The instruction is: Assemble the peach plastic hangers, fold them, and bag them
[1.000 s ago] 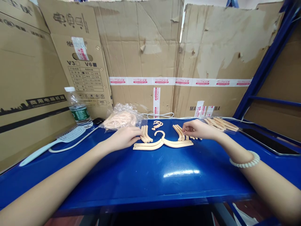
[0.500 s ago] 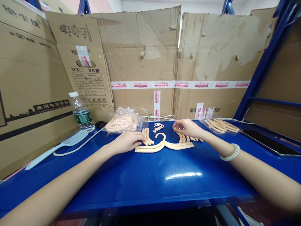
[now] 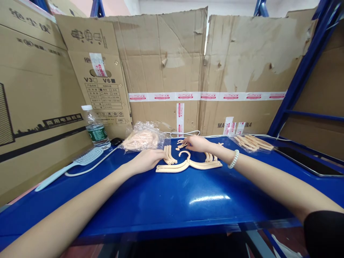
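Observation:
A pale peach plastic hanger, with its hook upward and two arms spread, lies flat on the blue table. My left hand is at the left side of a row of hanger arm pieces, bent fingers against them. Behind the hanger, my right hand reaches in with fingertips closed down at a small group of hanger hooks, partly covering them. More arm pieces lie under and beside my right wrist, half hidden.
A clear bag of peach parts lies behind my left hand; another bag of parts is at right, near a black tablet-like device. A water bottle and light-blue hairbrush are at left. Cardboard stands behind.
My right hand has moved left, from above the right-hand arm pieces to the hooks. My left hand stays beside its row of pieces. The hanger lies as before.

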A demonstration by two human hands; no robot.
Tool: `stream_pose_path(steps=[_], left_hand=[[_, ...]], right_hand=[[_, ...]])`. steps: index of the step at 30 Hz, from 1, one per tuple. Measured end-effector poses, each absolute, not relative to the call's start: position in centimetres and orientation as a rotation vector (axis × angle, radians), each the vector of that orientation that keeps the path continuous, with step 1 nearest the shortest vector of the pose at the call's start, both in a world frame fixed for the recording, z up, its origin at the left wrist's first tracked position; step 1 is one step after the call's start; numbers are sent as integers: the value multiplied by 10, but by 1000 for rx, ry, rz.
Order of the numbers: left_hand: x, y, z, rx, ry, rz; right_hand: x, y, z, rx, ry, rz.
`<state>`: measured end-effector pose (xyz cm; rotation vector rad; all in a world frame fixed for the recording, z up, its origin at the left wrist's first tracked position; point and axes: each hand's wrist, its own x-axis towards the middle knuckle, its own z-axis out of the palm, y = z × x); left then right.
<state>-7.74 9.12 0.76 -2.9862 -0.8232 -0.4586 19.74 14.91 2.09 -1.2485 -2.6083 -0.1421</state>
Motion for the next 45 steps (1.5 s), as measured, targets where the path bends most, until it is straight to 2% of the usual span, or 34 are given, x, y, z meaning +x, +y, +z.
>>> stream_pose_path(steps=[8, 16, 24, 26, 29, 34, 45], left_hand=[[-77, 90, 9, -2943, -824, -466], [-73, 92, 2, -3071, -801, -552], [-66, 82, 16, -3121, -901, -1143], [-62, 72, 26, -3166, -918, -1404], [-54, 58, 37, -3185, -1015, -1607], [-41, 47, 30, -3072, -1417, -2022], [-19, 34, 9, -3212, -1504, -2573]], right_hand=[[181, 165, 8, -1170, -2619, 9], [186, 172, 6, -1175, -2279, 298], [203, 139, 22, -1078, -1791, 691], [210, 116, 27, -1006, -1621, 875], [218, 82, 31, -913, -1427, 1118], [218, 50, 24, -910, -1309, 1219], [215, 42, 0, -848, -1163, 1501]])
